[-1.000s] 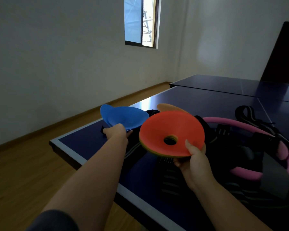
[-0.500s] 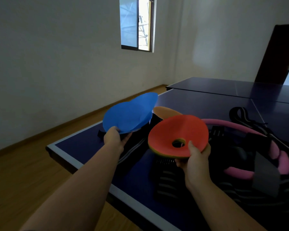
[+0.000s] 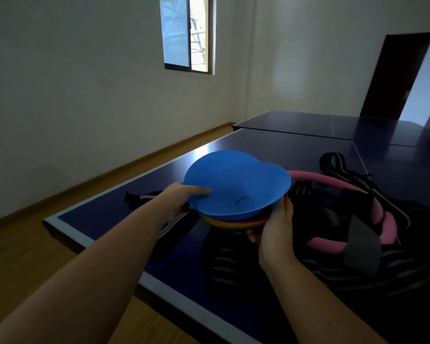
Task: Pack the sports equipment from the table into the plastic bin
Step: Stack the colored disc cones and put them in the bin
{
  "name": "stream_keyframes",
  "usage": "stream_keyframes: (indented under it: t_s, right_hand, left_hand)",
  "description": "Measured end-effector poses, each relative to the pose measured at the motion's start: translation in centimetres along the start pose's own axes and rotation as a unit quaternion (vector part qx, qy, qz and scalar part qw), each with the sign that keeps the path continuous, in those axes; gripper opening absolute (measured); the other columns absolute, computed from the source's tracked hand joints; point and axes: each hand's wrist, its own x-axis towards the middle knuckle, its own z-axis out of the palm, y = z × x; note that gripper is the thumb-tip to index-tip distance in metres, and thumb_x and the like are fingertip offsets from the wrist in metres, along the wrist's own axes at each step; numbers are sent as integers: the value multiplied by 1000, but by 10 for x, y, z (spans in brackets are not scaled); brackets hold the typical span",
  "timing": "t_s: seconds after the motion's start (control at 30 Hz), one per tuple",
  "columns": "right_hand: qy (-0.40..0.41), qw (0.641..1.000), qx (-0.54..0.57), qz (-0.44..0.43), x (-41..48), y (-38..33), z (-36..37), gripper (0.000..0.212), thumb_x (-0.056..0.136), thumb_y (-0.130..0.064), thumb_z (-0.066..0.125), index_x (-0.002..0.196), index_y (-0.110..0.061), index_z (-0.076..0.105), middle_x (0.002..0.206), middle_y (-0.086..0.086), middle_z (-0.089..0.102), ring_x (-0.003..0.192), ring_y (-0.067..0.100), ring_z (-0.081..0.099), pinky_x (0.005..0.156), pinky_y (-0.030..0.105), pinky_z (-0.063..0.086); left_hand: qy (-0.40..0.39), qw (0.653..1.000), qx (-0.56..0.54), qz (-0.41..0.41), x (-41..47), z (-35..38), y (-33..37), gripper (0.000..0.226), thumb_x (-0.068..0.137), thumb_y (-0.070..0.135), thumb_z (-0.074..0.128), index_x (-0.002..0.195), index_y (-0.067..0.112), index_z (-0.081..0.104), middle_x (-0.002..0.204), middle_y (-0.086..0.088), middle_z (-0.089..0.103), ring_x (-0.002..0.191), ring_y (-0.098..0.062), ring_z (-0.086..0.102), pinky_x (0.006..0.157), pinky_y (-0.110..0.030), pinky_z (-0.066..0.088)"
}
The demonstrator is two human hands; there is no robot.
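A blue disc cone (image 3: 236, 184) lies on top of a stack of coloured disc cones (image 3: 233, 223), held just above the blue table (image 3: 102, 219). My left hand (image 3: 181, 197) pinches the blue cone's left rim, thumb on top. My right hand (image 3: 273, 227) grips the stack's right edge from below. A pink foam ring (image 3: 333, 189) lies to the right among black striped straps (image 3: 233, 264). The plastic bin is out of view.
A second table half (image 3: 333, 122) continues at the back. A black strap (image 3: 139, 197) lies left of the cones. The table's near-left corner (image 3: 50, 223) drops to a wooden floor. A dark door stands at the far right.
My left hand has carried the blue cone to the right and laid it over the orange-topped stack in my right hand. The stack's top is now covered.
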Motion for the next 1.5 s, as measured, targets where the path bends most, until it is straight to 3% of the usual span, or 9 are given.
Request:
stream_keyframes:
  t_s: [0.17,0.27,0.4,0.5,0.73,0.87,1.0,1.23,1.5]
  right_hand:
    - [-25,1000,-1,5,1,2,-1,43,104,-49,32,129,-19,52,74,1,58,45,13,48,39,24,33]
    - [-39,997,-2,61,4,-7,-4,64,97,-69,25,118,-21,61,69,-2,63,51,16,51,40,23,35]
    - [-99,988,-16,115,15,-23,-14,88,75,-91,10,111,-33,65,89,11,74,69,29,63,51,28,45]
    - [-142,980,-59,129,20,-32,-22,96,60,-95,20,118,-32,63,101,15,74,78,33,68,57,33,52]
    - [-96,989,-84,69,32,-20,-29,37,98,-36,40,118,-13,61,74,6,62,58,24,58,44,29,46]
    - [-73,985,-149,47,35,-16,-31,21,94,-16,51,113,-23,56,95,8,64,75,27,58,46,29,44]
    - [-109,985,-86,104,32,-17,-29,25,91,-22,62,111,-29,50,102,8,62,70,24,58,43,27,41]
    - [-76,987,49,131,46,-18,-32,41,92,-3,47,133,-13,47,92,12,55,44,17,48,38,24,35]
    - [-3,980,194,34,47,-26,-35,51,96,-14,59,142,-26,38,113,11,60,70,26,62,48,31,50]
  left_hand:
    - [-13,999,-30,7,-8,20,7,81,73,3,83,128,30,30,119,-7,54,105,-33,63,79,-47,60]
    - [-14,999,-29,33,-9,22,5,94,73,-3,81,143,34,30,124,-3,52,107,-31,60,72,-41,59]
    - [23,995,-63,71,-7,24,-1,101,75,-7,77,147,40,24,128,-5,48,104,-31,60,72,-41,59]
    - [33,990,-87,106,-6,29,-6,91,83,-6,69,149,42,27,129,-5,50,101,-28,62,66,-35,59]
    - [78,987,-87,113,-2,32,-12,22,100,22,53,120,25,62,111,-2,62,99,-22,63,70,-31,51]
    - [89,991,-52,83,1,35,-12,16,97,25,52,94,15,64,95,-11,64,86,-25,61,68,-35,46]
    - [90,990,-56,96,7,36,-7,16,96,29,50,90,14,53,82,-5,56,71,-17,55,62,-32,42]
    - [52,978,-193,63,6,44,7,37,104,42,38,94,13,58,87,-11,71,82,-25,68,75,-39,56]
    - [49,992,-82,84,59,86,9,23,89,15,50,103,15,68,118,-15,66,109,-28,63,94,-44,55]
